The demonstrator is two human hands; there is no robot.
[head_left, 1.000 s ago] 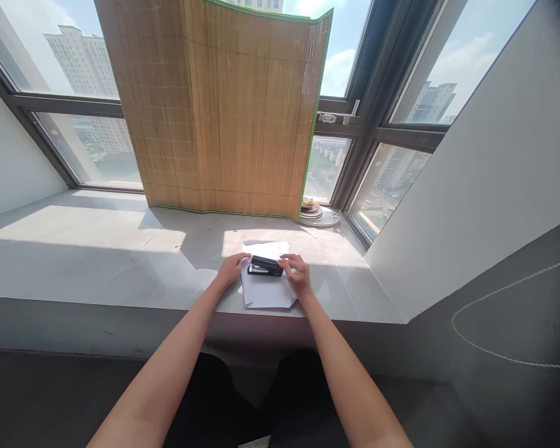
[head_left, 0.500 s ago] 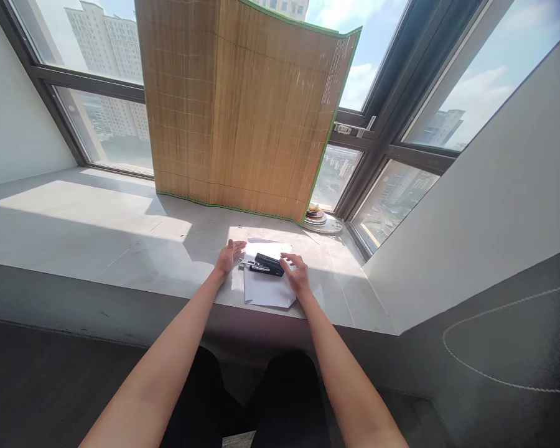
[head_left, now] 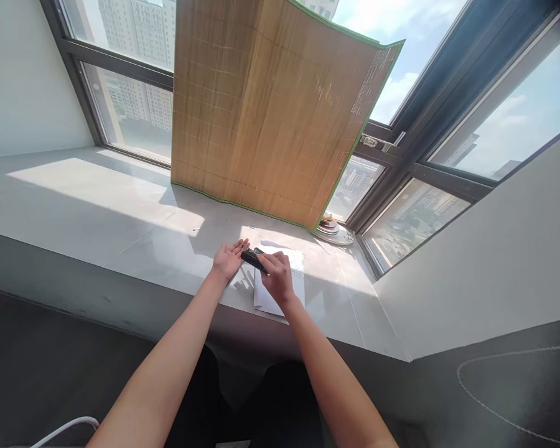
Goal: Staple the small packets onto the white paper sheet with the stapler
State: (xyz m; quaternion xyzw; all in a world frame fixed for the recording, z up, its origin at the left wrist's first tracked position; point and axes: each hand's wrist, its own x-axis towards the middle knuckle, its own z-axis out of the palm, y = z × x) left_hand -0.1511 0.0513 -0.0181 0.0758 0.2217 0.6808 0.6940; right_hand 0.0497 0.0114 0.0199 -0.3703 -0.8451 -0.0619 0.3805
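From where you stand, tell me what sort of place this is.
Probably a high-rise room's window ledge: tower blocks show through the window, a bamboo mat leans there, and the right hand holds a stapler over paper.

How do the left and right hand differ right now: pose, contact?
The right hand is curled, knuckles up, closed around the black stapler; the left hand is open, palm up, fingers extended. The right hand is over the white paper; the left hand is beside the paper's left edge, over the grey sill. Whether the left fingers touch the stapler's tip is unclear. Both are bare and meet at the stapler.
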